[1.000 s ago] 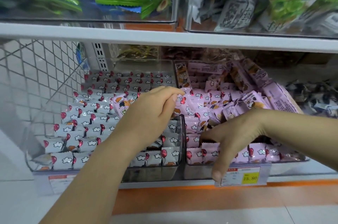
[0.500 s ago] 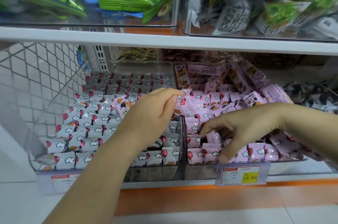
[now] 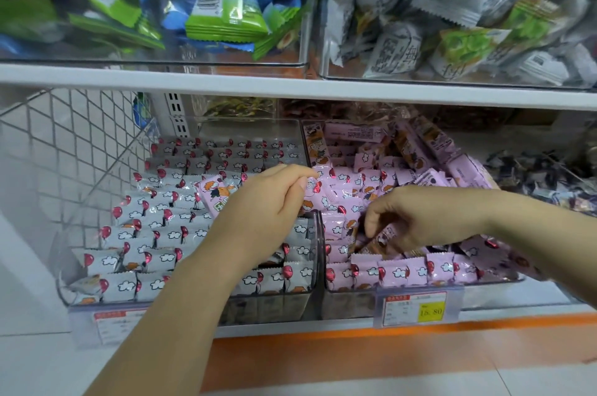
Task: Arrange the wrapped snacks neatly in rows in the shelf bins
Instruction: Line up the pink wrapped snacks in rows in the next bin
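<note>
Many pink snack pkts point(image 3: 397, 271) — balloon print

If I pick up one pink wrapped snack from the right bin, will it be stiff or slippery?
The pink snack probably feels light and puffy: the pack is small and pillow-shaped. Its glossy film may slip; the crimped ends likely flex.
</note>
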`<act>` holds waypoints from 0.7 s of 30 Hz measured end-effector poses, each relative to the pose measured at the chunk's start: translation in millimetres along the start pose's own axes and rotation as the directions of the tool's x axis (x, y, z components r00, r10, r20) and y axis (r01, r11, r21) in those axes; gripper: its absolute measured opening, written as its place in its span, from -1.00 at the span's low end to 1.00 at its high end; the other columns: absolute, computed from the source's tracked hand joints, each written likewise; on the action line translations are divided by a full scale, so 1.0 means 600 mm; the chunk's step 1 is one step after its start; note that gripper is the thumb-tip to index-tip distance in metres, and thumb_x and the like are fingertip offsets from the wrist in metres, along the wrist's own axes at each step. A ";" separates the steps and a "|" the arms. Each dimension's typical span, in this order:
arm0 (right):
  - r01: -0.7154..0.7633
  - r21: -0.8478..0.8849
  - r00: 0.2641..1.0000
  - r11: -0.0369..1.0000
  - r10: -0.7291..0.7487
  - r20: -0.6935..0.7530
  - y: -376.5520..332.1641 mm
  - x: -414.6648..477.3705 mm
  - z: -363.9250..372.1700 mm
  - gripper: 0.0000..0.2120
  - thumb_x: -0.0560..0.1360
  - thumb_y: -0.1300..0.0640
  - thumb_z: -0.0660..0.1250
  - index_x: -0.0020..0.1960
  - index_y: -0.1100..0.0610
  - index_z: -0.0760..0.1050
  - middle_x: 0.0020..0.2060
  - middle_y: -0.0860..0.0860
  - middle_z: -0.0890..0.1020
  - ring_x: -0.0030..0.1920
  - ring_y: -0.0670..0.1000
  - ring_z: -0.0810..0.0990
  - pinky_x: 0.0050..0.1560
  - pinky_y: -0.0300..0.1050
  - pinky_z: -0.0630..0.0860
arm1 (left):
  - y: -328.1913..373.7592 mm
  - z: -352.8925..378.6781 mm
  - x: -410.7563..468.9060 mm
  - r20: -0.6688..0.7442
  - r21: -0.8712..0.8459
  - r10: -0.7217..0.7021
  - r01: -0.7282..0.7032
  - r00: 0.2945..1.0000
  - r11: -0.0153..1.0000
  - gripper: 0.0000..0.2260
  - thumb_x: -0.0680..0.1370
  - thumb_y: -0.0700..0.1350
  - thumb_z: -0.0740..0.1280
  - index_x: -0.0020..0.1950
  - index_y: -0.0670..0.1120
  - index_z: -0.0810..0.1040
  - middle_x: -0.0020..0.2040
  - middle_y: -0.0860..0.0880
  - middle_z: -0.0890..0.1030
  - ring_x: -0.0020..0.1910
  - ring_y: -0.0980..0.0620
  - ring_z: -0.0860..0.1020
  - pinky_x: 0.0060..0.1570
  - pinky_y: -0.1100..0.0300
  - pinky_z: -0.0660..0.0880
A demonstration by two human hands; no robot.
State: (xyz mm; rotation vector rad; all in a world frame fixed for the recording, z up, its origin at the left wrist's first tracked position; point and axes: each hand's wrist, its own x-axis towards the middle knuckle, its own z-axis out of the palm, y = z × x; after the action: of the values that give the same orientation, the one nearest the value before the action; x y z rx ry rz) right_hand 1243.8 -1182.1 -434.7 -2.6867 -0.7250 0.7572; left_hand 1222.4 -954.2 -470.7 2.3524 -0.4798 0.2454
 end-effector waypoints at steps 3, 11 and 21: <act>-0.043 -0.134 0.997 0.990 0.034 -0.069 -0.003 -0.001 -0.002 -0.75 0.39 0.21 0.43 -0.02 -0.05 0.50 -0.30 -0.29 0.59 -0.31 -0.04 0.50 -0.26 -0.18 0.42 | 0.001 -0.002 -0.001 -0.002 -0.007 -0.008 0.008 1.000 1.000 -0.69 0.65 -0.04 0.05 0.29 0.07 0.50 0.20 0.15 0.53 0.11 0.22 0.45 0.00 0.36 0.34; -0.086 -0.195 0.991 0.977 0.064 -0.119 -0.032 -0.013 -0.013 -0.75 0.41 0.20 0.38 -0.02 -0.07 0.44 -0.43 -0.36 0.51 -0.32 -0.34 0.46 -0.34 -0.43 0.32 | 0.001 -0.002 -0.001 0.000 -0.006 -0.005 0.005 1.000 1.000 -0.69 0.65 -0.04 0.05 0.30 0.06 0.49 0.20 0.14 0.53 0.10 0.22 0.45 -0.02 0.44 0.31; -0.138 -0.057 0.751 0.989 0.067 -0.657 -0.051 -0.066 0.002 -0.85 0.29 -0.05 0.48 -0.31 -0.02 0.55 -0.58 -0.19 0.50 -0.47 -0.19 0.47 -0.44 -0.33 0.32 | -0.001 -0.002 0.000 -0.036 0.055 0.023 -0.021 0.999 0.998 -0.70 0.65 -0.05 0.07 0.29 0.06 0.50 0.20 0.15 0.54 0.10 0.21 0.46 0.04 0.35 0.32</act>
State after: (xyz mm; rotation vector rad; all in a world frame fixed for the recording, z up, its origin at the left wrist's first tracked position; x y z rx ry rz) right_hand 1202.1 -1177.2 -407.8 -2.8061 -0.4338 -0.2424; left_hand 1222.5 -952.7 -470.2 2.3929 -0.4868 0.3149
